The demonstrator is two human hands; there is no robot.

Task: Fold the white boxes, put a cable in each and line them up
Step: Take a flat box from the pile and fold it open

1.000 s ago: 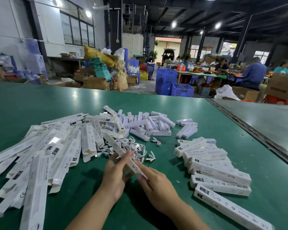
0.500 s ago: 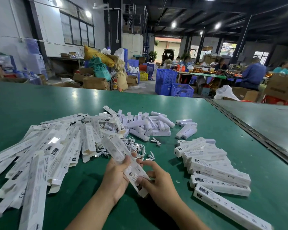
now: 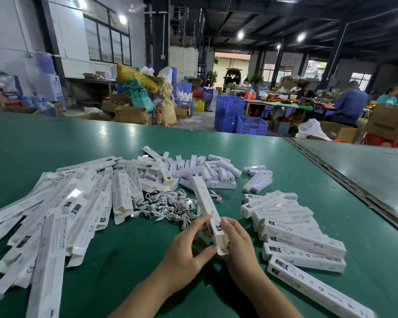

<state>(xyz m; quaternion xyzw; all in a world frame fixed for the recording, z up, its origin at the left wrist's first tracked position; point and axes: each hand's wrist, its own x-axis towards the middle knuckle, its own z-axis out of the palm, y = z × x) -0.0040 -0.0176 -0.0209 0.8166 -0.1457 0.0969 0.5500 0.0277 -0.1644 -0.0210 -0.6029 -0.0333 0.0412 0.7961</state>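
White box [image 3: 203, 203], long and opened into a tube, is held over the near middle of the green table [image 3: 124, 260], its far end pointing to 12 o'clock. The left hand [image 3: 186, 251] and right hand [image 3: 239, 246] both grasp its near end, fingers curled round it. Loose cables [image 3: 170, 208] lie heaped at 11 o'clock of the hands, flat boxes [image 3: 55, 216] at 9 o'clock, and lined-up boxes [image 3: 301, 235] at 3 o'clock.

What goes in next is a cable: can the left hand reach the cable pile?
Probably yes: the cable pile lies just beyond the left hand with nothing between, though that hand grips the box and must let go first.
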